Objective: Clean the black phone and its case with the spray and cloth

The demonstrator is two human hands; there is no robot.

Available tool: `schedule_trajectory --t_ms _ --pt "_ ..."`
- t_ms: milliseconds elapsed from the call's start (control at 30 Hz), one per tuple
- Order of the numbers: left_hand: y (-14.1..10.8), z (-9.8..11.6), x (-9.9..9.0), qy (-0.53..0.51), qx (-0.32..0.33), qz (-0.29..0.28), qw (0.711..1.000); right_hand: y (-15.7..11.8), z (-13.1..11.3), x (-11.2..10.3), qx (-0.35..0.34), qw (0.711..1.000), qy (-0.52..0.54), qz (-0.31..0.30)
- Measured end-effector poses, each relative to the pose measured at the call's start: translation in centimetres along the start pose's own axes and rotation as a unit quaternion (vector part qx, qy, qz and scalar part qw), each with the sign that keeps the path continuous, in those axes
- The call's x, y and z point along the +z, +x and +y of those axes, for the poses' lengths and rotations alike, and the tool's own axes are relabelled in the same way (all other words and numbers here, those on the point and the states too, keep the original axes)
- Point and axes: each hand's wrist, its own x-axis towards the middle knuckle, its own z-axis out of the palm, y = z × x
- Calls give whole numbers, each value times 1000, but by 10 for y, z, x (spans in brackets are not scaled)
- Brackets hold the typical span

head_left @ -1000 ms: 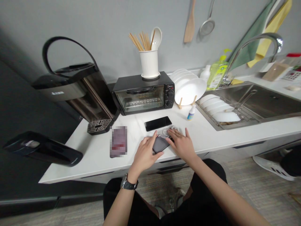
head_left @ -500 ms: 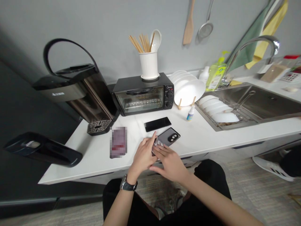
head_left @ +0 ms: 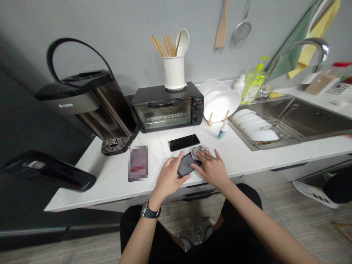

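A grey phone case [head_left: 186, 165] with a black rim lies on the white counter near its front edge. My left hand [head_left: 168, 177] holds its left end between thumb and forefinger. Under the fingers of my right hand [head_left: 213, 169], a crumpled whitish cloth [head_left: 196, 151] is pressed against the right end of the case, covering the camera cutouts. Just behind the case lies a phone [head_left: 184, 142] with a dark screen. A small white spray bottle [head_left: 222, 130] with a blue label stands farther right.
A pixelated purplish packet [head_left: 138, 163] lies to the left, near a black cylindrical device [head_left: 49, 172] and a drink dispenser [head_left: 110, 106]. Behind are a toaster oven [head_left: 167, 113] and racked white plates [head_left: 222, 106]. The sink [head_left: 308, 117] holds bowls. A person's shoe [head_left: 315, 194] shows at right.
My right hand has slid the cloth rightward and away from me along the case, from its left end to the camera end. My left hand stays at the left end.
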Motion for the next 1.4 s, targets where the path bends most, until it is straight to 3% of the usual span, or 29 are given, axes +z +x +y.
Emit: schedule_trajectory --t_ms 100,133,267,400,533,567,700,833,867,967,1000,1100,1133,1267,1400 --pt "0 0 0 -8 2 -2 1000 -1 4 -3 -118 990 57 -61" --pt "0 0 0 -8 2 -3 1000 -1 6 -3 -125 988 62 -66" --pt "1 0 0 5 4 0 1000 0 9 -2 -18 1000 -14 6" --pt "0 0 0 -6 7 -3 1000 -4 2 5 -147 987 61 -35" --pt "1 -1 0 4 -4 0 1000 -2 0 7 -16 1000 6 17" --pt "1 -1 0 5 -5 0 1000 -1 -1 8 -13 1000 5 23" --pt "0 0 0 -6 1 -9 1000 1 -4 10 -139 985 91 -41" --pt "0 1 0 3 -6 5 1000 6 0 9 -5 1000 18 16" --pt "1 1 0 5 -5 7 1000 6 0 9 -11 1000 16 18" --pt "1 1 1 3 1 3 1000 5 -5 11 -129 987 84 -42" --pt "2 0 1 3 2 5 1000 5 -6 11 -132 985 96 -50" --pt "2 -1 3 10 6 20 1000 7 -9 12 -14 999 46 3" --pt "2 -1 3 11 8 20 1000 7 -10 12 -4 999 36 10" --pt "2 -3 3 21 4 9 1000 9 -11 12 -131 984 109 -57" --pt "2 -3 3 21 2 22 1000 11 -3 9 -2 1000 31 1"
